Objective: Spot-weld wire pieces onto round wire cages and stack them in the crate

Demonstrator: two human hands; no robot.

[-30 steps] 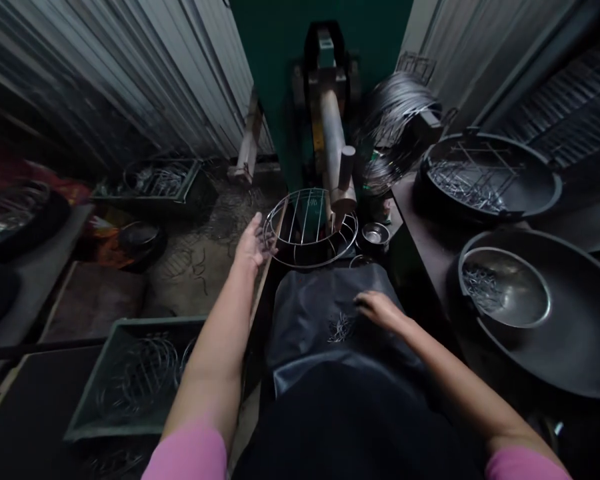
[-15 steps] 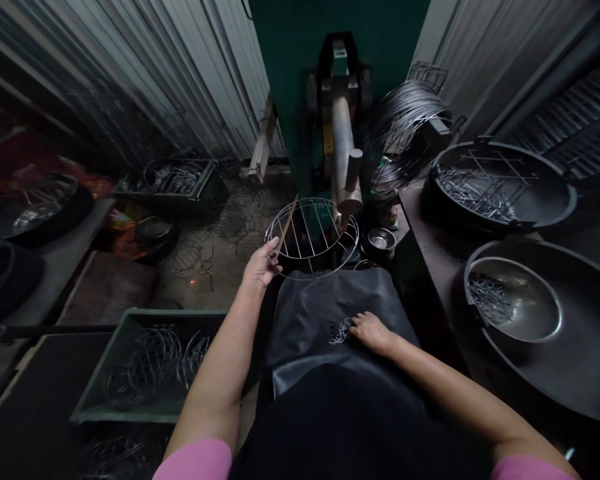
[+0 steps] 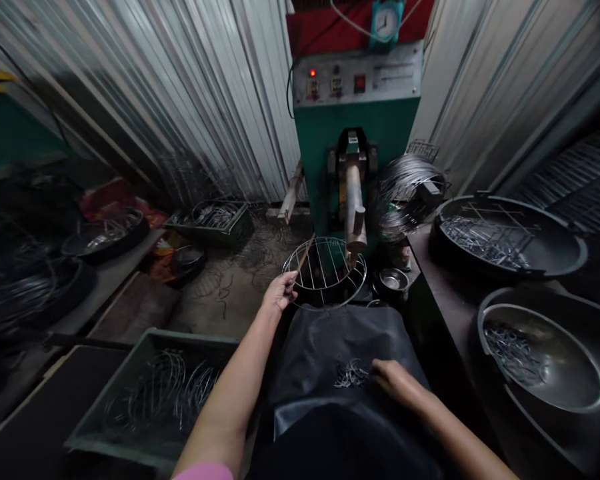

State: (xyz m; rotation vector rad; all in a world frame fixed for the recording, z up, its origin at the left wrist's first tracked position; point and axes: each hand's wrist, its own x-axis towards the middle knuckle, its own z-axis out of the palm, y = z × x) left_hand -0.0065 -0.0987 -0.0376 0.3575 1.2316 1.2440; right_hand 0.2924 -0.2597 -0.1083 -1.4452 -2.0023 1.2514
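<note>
My left hand (image 3: 280, 293) is closed on the near left rim of a round wire rack (image 3: 327, 272), which rests under the metal arm of a green machine (image 3: 353, 167). Lower down, my right hand (image 3: 393, 380) lies on the dark cloth (image 3: 325, 340) over my lap. Its fingers are curled at a small pile of short wire pieces (image 3: 350, 375); whether it grips any I cannot tell.
A green crate of wire rings (image 3: 155, 393) stands at lower left. On the right bench sit a steel bowl of wire bits (image 3: 545, 357) and a dark pan of wire pieces (image 3: 505, 233). A wire coil (image 3: 405, 193) hangs beside the machine. Corrugated metal walls surround the spot.
My left hand went from open beside the rack to closed on its rim. My right hand slid nearer to the wire pile. My head tilted up, showing the machine's control panel.
</note>
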